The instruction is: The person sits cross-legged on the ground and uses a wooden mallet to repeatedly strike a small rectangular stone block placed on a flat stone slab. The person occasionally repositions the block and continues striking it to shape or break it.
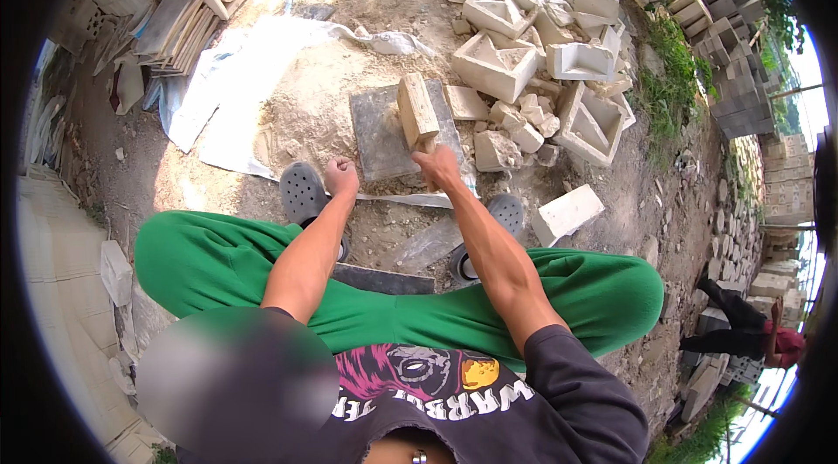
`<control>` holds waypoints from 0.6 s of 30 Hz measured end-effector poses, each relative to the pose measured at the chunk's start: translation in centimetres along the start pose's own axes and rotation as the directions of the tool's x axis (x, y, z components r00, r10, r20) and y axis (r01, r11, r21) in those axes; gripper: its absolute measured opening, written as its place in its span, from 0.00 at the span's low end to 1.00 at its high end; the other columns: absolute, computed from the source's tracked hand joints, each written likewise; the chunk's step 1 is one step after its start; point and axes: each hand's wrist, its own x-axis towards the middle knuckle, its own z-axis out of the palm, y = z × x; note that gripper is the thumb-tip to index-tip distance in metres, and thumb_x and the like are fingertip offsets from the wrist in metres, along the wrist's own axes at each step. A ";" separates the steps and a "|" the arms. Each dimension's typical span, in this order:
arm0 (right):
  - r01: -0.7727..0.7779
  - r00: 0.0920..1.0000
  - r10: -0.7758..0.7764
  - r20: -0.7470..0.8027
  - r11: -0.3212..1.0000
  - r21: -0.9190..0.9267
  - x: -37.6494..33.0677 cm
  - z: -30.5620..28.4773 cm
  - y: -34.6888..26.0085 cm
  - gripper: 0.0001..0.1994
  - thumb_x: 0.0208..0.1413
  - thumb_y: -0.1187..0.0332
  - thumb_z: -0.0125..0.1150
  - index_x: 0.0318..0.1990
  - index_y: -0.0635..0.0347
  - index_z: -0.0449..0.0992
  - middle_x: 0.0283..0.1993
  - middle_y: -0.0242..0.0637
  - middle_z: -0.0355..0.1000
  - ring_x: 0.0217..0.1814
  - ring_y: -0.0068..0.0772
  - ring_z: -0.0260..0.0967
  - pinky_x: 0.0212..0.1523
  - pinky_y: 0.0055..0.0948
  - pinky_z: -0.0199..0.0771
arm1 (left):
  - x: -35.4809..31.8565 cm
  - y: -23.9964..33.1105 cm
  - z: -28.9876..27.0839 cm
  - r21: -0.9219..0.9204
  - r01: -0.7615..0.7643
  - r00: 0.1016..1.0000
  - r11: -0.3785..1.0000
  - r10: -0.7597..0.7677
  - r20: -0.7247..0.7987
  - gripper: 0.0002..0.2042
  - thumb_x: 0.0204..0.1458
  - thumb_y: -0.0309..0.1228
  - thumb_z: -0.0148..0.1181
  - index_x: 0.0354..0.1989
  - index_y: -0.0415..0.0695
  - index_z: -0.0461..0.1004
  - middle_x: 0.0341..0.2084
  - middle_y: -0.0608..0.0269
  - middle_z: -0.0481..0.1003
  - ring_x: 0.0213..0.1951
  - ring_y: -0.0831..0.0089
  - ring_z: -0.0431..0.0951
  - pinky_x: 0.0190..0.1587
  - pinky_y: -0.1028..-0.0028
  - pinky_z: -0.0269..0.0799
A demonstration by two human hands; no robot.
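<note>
The right hand (439, 165) pinches a tan block (417, 111), standing it up on a flat grey slab (377, 134). The left hand (341, 176) is a closed fist, holding nothing, beside the slab.

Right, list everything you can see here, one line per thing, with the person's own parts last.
Pale rectangular concrete block: one, beige, upright on the slab, held at its lower end.
Flat grey stone slab: one, grey, on the ground ahead of the feet.
Hollow patterned concrete blocks: several, whitish, heaped beyond the slab.
Broken rubble chunks: many, beige, right of the slab.
White plastic sheet: one, spread left of the slab.
Stacked flat boards: several, upper left.
Another person: one, crouched lower right.
Grey perforated clogs: two.
Green trousers: one pair.
Left hand: fisted, empty.
Right hand: fingers gripping the block.
</note>
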 end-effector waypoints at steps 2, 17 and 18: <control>0.042 0.998 -0.040 -0.044 0.998 0.048 -1.0 -0.8 -1.2 0.20 0.44 0.58 0.67 0.36 0.67 0.79 0.26 0.46 0.78 0.29 0.40 0.79 0.33 0.37 0.78 | -0.8 -2.1 -0.5 0.036 0.041 0.998 0.998 -0.043 0.037 0.09 0.55 0.29 0.62 0.41 0.38 0.79 0.32 0.60 0.82 0.31 0.73 0.82 0.32 0.73 0.75; -0.098 0.985 0.120 0.122 0.980 -0.171 -1.0 -3.9 -1.9 0.22 0.41 0.58 0.65 0.34 0.75 0.80 0.35 0.62 0.78 0.40 0.55 0.80 0.44 0.44 0.78 | -3.7 0.0 -0.6 0.323 -0.119 0.988 0.939 0.079 0.135 0.09 0.55 0.31 0.59 0.41 0.44 0.80 0.33 0.58 0.83 0.39 0.62 0.83 0.43 0.64 0.75; -0.081 0.985 0.103 0.135 0.984 -0.160 -1.0 -4.2 -2.4 0.22 0.41 0.58 0.65 0.34 0.74 0.80 0.35 0.61 0.78 0.40 0.55 0.80 0.44 0.44 0.78 | -3.8 0.0 -0.7 0.333 -0.123 0.987 0.935 0.080 0.140 0.08 0.54 0.31 0.60 0.40 0.44 0.79 0.33 0.58 0.83 0.38 0.62 0.83 0.43 0.64 0.75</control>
